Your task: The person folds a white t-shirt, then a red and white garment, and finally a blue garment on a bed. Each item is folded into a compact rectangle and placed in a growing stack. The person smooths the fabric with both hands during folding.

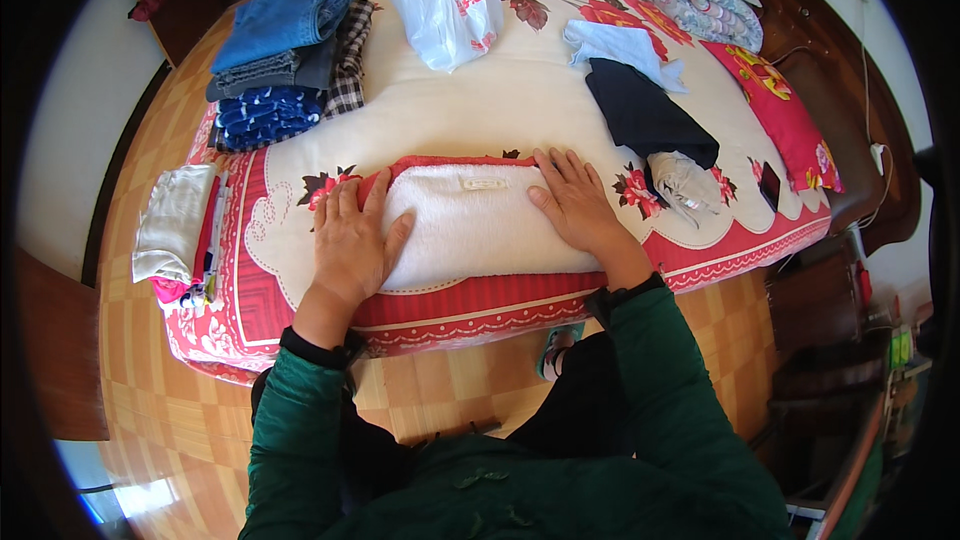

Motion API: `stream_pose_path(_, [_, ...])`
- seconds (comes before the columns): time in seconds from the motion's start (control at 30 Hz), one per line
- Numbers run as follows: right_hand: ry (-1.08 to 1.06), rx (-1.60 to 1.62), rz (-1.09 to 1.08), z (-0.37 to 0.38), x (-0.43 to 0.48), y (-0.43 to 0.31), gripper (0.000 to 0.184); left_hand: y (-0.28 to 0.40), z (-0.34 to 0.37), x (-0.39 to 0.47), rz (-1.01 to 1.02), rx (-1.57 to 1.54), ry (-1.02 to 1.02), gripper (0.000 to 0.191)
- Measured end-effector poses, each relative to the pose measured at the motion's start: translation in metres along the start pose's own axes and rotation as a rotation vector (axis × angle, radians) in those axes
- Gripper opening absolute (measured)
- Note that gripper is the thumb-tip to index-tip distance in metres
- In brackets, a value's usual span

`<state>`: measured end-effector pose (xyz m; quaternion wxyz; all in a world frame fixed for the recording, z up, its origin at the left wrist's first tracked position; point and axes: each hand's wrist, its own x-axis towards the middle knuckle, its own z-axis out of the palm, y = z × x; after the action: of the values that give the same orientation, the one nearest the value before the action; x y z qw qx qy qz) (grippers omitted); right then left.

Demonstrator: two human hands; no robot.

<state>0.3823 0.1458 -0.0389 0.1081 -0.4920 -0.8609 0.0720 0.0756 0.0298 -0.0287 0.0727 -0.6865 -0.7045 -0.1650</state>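
A folded white fleecy cloth (480,229) with a red back edge lies on the bed in front of me. It bears a small tag (484,183) near its far edge. Flat over its left end rests my left hand (352,240), the thumb spread away from the fingers. My right hand (570,199) presses on the far right corner, palm down and fingers slightly apart. Neither hand grips anything. Whether the cloth is a garment or a towel cannot be told.
Stacked jeans (281,22) and a blue patterned fabric (266,116) stand at the left, beside folded white clothing (176,221). A plastic bag (446,7) sits farther back. To the right lie a dark garment (649,112), a crumpled beige cloth (682,184) and a phone (769,186).
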Motion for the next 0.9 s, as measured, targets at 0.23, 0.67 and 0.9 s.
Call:
stream_pose_path(0.23, [0.058,0.223,0.067,0.011,0.006,0.033,0.066,-0.03,0.004,0.004,-0.035,-0.295,-0.034,0.057])
stream_pose_path(0.67, [0.124,1.27,0.426,-0.017,-0.015,0.058,0.077,-0.058,0.003,0.008,-0.117,-0.535,0.044,0.039])
stream_pose_path(0.9, [-0.142,1.477,0.442,-0.035,-0.017,0.051,0.065,-0.066,-0.014,0.012,-0.338,-0.94,-0.164,0.047])
